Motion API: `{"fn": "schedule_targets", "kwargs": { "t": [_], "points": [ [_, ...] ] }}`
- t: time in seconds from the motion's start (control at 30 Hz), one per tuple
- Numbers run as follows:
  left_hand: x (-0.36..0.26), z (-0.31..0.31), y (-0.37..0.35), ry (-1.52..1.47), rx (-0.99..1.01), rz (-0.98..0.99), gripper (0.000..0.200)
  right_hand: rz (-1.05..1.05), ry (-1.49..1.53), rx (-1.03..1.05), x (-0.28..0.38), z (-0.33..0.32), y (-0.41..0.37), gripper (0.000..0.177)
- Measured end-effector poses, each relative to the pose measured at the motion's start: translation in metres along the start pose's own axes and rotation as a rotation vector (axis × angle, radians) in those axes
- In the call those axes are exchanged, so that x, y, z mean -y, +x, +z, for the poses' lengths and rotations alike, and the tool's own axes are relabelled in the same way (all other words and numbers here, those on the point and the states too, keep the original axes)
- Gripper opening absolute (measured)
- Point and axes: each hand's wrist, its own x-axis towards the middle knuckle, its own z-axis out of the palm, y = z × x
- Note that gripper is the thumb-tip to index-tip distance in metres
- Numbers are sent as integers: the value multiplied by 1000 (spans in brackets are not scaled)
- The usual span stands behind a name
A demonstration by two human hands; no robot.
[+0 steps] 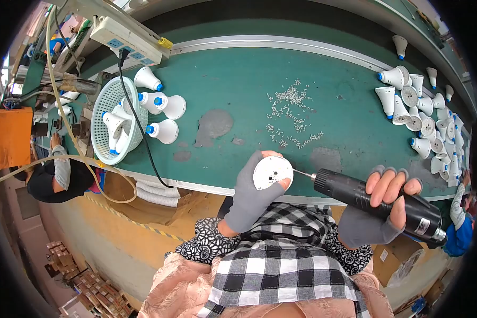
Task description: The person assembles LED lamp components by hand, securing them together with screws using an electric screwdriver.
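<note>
In the head view, my left hand (249, 197), in a grey fingerless glove, grips a white lamp housing (265, 177) with its round face turned up. Dark square marks and small holes show on that face. My right hand (388, 204), gloved the same way, is wrapped round a black electric screwdriver (342, 186). Its thin bit points left, with the tip right at the housing's edge. Beyond both hands, many small screws (293, 96) lie scattered over the green work table (238, 74).
At the left stands a pale green basket (96, 130) holding white lamp housings, with several more (166, 131) beside it. A large group of housings (428, 126) covers the table's right end. A black cable (138, 119) hangs from a power strip (126, 41). Another person (58, 180) sits at far left.
</note>
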Motion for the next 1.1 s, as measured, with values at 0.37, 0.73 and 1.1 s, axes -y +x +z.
{"fn": "schedule_targets", "kwargs": {
  "t": [0.37, 0.73, 1.1],
  "points": [
    [6, 1, 1, 111, 35, 84, 38, -59, 33, 145, -2, -7, -3, 35],
    [13, 5, 1, 337, 25, 166, 41, -49, 16, 218, -8, -4, -2, 36],
    [13, 5, -1, 413, 29, 195, 42, -1, -15, 206, -9, 0, -5, 37]
  ]
}}
